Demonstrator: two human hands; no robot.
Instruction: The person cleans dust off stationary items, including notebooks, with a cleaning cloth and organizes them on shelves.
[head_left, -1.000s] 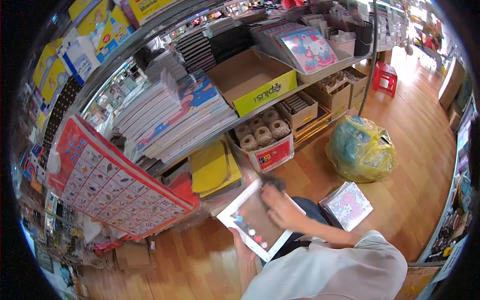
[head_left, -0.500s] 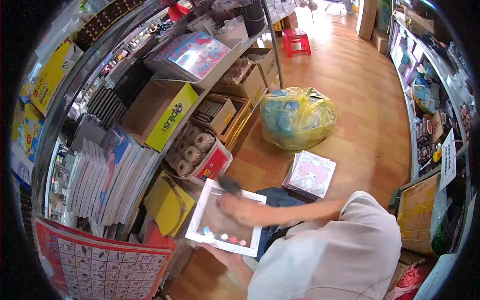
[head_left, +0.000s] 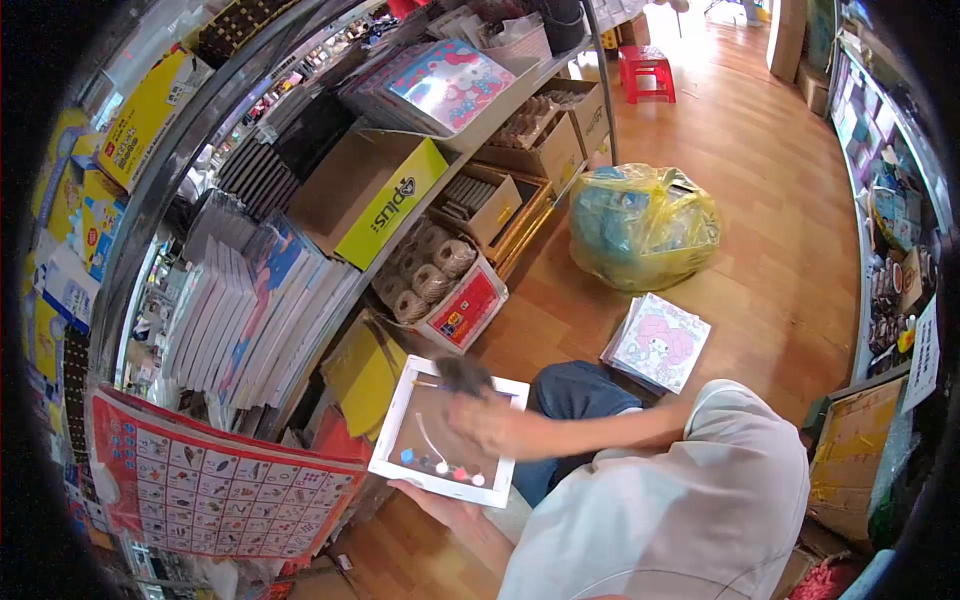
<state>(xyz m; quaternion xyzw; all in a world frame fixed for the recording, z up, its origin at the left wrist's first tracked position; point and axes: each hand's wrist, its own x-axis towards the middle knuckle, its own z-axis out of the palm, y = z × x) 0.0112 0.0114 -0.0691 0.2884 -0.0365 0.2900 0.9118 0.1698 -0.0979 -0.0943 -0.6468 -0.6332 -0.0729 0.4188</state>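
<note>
My left hand [head_left: 440, 506] grips the lower edge of a white-rimmed box frame [head_left: 436, 481] from below, with its fingers partly hidden under it. Inside the frame is a brown panel with a white curved line and several small blue, white, red and pink pieces along the bottom. Over the panel, my right hand [head_left: 488, 424] is closed around a dark, soft-looking thing [head_left: 462, 376], which motion blur keeps me from naming. The frame lies tilted near my jeans-covered knee [head_left: 575, 400].
Shelves at left hold a green "plus" box [head_left: 392, 210], notebooks [head_left: 250, 320] and a twine box [head_left: 465, 310]. A red-edged chart [head_left: 230, 480] stands in front. On the wooden floor are a square stack [head_left: 658, 345], a yellow bag [head_left: 645, 228] and a red stool [head_left: 647, 72].
My view has shifted, so the surroundings sit further right. My right hand, still holding the dark thing, has moved across the panel, uncovering the white curved line.
</note>
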